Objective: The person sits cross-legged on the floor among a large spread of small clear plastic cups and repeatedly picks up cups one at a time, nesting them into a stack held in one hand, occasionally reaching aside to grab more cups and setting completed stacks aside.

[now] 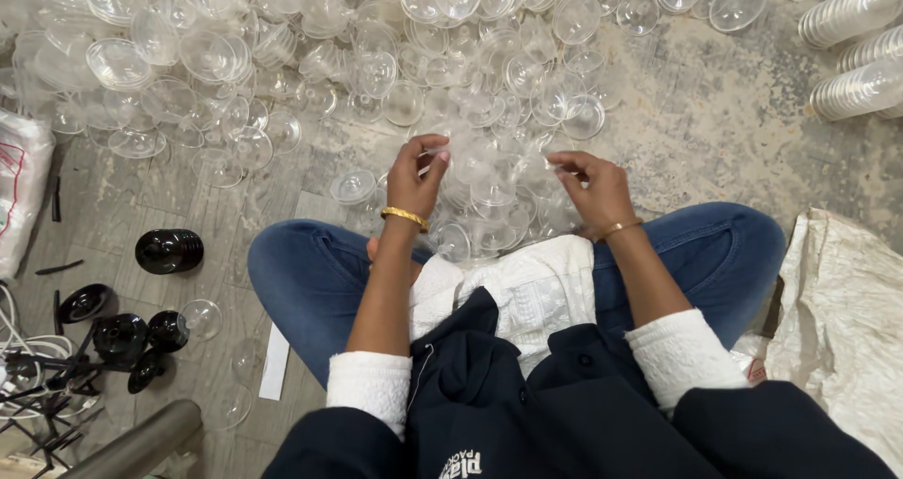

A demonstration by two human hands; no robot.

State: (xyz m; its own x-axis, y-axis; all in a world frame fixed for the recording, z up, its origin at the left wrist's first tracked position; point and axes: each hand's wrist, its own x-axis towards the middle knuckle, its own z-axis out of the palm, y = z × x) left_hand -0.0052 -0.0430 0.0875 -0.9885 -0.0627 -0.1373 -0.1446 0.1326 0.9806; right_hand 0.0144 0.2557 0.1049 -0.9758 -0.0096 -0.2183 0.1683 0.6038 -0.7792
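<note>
Hands at the clear lid heap

Left hand (417,171) is raised over the lap, fingers curled and pinched on the rim of a clear plastic dome lid (467,159); the thumb and forefinger close on its left edge. Right hand (594,189) is held level with it, fingers bent and drawn together at the lid's right side; whether they grip the same lid or a neighbouring one cannot be told, as the clear plastic blurs together. The lid lies between both sets of fingertips, just above a small mound of similar lids (489,220) resting against the knees. Each wrist carries a gold bangle (404,217).

A large heap of clear lids (310,56) covers the floor ahead. Stacked lids (856,65) lie at upper right. Black domed pieces (168,251) sit on the floor to the left. A white woven sack (842,310) lies at right.
</note>
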